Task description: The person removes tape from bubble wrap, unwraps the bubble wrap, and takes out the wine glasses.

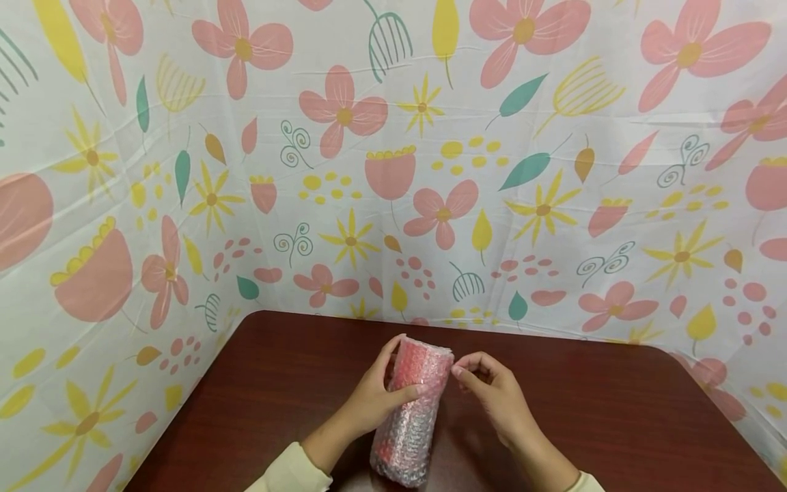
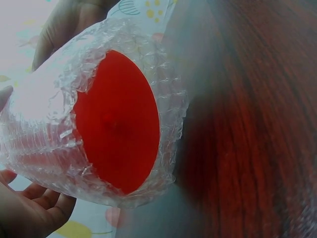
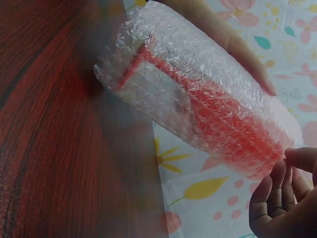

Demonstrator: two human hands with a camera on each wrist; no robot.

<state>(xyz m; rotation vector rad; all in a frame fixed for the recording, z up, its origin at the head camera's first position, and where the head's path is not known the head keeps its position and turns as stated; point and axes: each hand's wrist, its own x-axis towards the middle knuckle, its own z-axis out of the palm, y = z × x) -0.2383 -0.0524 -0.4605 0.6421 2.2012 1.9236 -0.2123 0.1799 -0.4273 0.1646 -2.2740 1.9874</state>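
A tall bundle in clear bubble wrap (image 1: 408, 410) leans above the table, with red showing through the film. In the left wrist view its end bares a round red base (image 2: 119, 124); what the wrapped thing is stays hidden. My left hand (image 1: 375, 393) grips the bundle's upper part, thumb across the front and fingers behind. On the other side my right hand (image 1: 494, 393) pinches the wrap's upper edge between thumb and forefinger, the other fingers curled loosely. The right wrist view shows those fingertips (image 3: 278, 173) at the end of the bubble wrap (image 3: 208, 94).
The dark reddish-brown wooden table (image 1: 277, 396) spreads around the bundle, its far corners rounded. A white cloth with a flower and leaf print (image 1: 344, 178) hangs behind the table and along its left side.
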